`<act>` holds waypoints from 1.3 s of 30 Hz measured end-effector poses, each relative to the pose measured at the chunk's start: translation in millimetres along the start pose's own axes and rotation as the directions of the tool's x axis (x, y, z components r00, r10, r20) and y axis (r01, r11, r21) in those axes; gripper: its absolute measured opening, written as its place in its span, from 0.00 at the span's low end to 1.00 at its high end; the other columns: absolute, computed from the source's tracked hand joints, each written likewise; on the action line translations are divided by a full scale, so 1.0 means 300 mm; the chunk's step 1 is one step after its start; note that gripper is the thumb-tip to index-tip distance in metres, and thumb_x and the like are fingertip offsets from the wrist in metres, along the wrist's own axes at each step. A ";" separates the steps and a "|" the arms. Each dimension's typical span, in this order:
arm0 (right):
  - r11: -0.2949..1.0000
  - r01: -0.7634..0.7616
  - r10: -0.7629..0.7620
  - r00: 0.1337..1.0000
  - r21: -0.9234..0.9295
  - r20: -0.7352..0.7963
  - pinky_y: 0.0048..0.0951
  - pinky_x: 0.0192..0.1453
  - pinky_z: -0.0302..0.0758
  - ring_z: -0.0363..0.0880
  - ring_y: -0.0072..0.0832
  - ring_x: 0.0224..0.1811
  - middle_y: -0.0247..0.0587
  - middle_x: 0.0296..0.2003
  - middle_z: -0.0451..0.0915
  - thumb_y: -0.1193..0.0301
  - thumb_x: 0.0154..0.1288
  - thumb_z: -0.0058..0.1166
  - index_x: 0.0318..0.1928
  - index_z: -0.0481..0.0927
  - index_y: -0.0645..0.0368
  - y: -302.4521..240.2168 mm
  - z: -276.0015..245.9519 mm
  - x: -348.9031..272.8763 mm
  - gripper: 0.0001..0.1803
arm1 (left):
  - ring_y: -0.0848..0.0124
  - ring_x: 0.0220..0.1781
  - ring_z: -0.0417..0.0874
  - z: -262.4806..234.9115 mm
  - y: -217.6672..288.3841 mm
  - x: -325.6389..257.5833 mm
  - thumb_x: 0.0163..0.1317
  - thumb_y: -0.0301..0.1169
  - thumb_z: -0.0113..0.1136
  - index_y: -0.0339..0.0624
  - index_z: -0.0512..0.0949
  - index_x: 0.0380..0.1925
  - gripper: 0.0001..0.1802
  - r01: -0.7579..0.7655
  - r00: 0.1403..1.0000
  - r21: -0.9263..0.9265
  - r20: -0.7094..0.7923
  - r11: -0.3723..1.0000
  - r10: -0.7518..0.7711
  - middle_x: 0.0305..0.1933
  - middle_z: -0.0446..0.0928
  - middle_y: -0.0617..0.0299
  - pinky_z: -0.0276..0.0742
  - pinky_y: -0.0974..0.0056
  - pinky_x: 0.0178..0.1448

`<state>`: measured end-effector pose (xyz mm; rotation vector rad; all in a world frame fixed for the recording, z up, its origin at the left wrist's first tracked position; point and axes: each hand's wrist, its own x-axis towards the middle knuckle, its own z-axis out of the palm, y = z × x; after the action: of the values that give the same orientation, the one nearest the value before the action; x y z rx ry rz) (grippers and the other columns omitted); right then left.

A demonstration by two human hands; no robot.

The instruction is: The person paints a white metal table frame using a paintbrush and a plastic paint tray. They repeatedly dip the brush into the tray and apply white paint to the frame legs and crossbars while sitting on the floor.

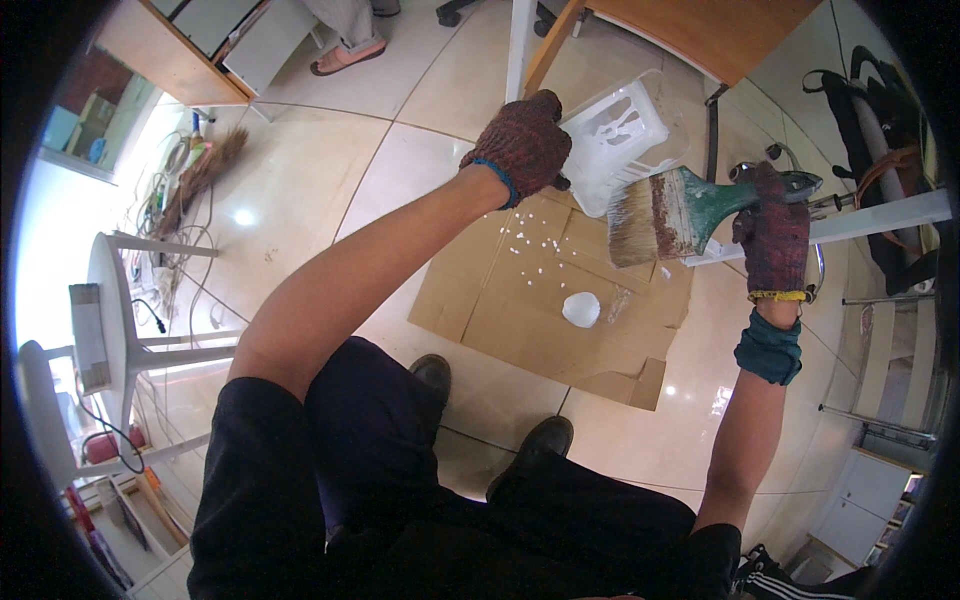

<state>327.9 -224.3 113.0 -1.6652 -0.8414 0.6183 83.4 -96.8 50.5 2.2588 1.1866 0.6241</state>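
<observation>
My right hand, in a dark red knitted glove with a yellow cuff, is closed round the green handle of a wide paintbrush. Its pale bristles point left, and the ferrule is caked with reddish-brown and white. A translucent white plastic container, cut open and smeared inside with white paint, is tilted beside the bristles. My left hand, gloved the same way, is closed at the container's left edge and appears to grip it; its fingertips are partly hidden. Below lies a cardboard sheet with white drops and a round white patch.
A wooden-topped table stands ahead, and a white bar crosses at the right. Black bags lie beyond it. At left are a white chair, a broom and loose cables. Another person's sandalled foot shows at the top.
</observation>
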 end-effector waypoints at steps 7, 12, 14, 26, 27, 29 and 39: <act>0.909 0.328 -0.296 0.943 -0.259 0.154 0.25 0.23 0.68 0.73 0.21 0.22 0.35 0.25 0.76 0.59 0.64 0.52 0.41 0.79 0.58 0.043 -0.094 0.030 0.15 | 0.51 0.32 0.83 0.000 0.016 0.011 0.55 0.28 0.52 0.29 0.71 0.37 0.13 0.166 0.986 -0.103 0.031 0.981 -0.164 0.32 0.78 0.40 0.81 0.55 0.39; 0.891 0.379 -0.361 0.925 -0.251 0.116 0.24 0.29 0.72 0.75 0.21 0.26 0.35 0.28 0.78 0.66 0.63 0.53 0.44 0.79 0.59 0.031 -0.070 0.014 0.12 | 0.52 0.32 0.83 0.010 0.011 0.012 0.56 0.28 0.52 0.28 0.71 0.37 0.13 0.166 0.986 -0.104 0.039 0.981 -0.163 0.32 0.78 0.40 0.81 0.55 0.39; 0.940 0.295 -0.277 0.953 -0.173 0.120 0.24 0.32 0.73 0.76 0.21 0.28 0.35 0.30 0.80 0.67 0.62 0.55 0.43 0.79 0.59 -0.035 -0.020 -0.047 0.12 | 0.52 0.34 0.83 0.002 0.003 0.002 0.55 0.28 0.53 0.28 0.71 0.37 0.13 0.061 0.998 0.011 0.018 0.998 -0.061 0.33 0.78 0.40 0.81 0.54 0.40; 0.784 0.586 -0.442 0.759 -0.204 0.477 0.24 0.43 0.75 0.78 0.22 0.38 0.36 0.38 0.81 0.77 0.55 0.60 0.41 0.79 0.60 -0.109 0.102 -0.178 0.11 | 0.53 0.50 0.77 -0.010 -0.002 0.019 0.42 0.46 0.71 0.39 0.82 0.35 0.25 -0.225 0.961 0.480 0.251 0.848 0.113 0.48 0.73 0.46 0.73 0.59 0.55; 0.774 0.598 -0.446 0.749 -0.209 0.490 0.24 0.43 0.75 0.78 0.22 0.38 0.35 0.38 0.81 0.77 0.55 0.61 0.41 0.79 0.60 -0.108 0.107 -0.180 0.11 | 0.53 0.50 0.77 -0.009 -0.009 0.020 0.42 0.46 0.71 0.39 0.82 0.35 0.25 -0.208 0.964 0.479 0.248 0.853 0.096 0.48 0.72 0.46 0.73 0.59 0.55; 0.804 0.552 -0.401 0.777 -0.219 0.486 0.25 0.43 0.75 0.80 0.25 0.36 0.38 0.35 0.82 0.72 0.55 0.61 0.38 0.80 0.60 -0.114 0.109 -0.184 0.10 | 0.53 0.49 0.77 -0.005 -0.023 0.017 0.42 0.46 0.71 0.39 0.82 0.35 0.25 -0.199 0.967 0.484 0.241 0.852 0.088 0.47 0.73 0.46 0.74 0.58 0.54; 0.845 0.534 -0.485 0.780 -0.017 0.397 0.22 0.38 0.74 0.77 0.20 0.33 0.34 0.34 0.80 0.76 0.57 0.56 0.40 0.76 0.60 -0.081 0.072 -0.157 0.09 | 0.51 0.43 0.76 0.059 -0.103 0.018 0.39 0.45 0.69 0.36 0.77 0.27 0.23 -0.286 0.952 0.426 0.226 0.859 0.205 0.37 0.75 0.46 0.74 0.54 0.48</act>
<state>277.6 -245.7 129.9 -1.3483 -1.5854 0.5093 78.0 -81.2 18.5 2.8274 1.0435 0.2394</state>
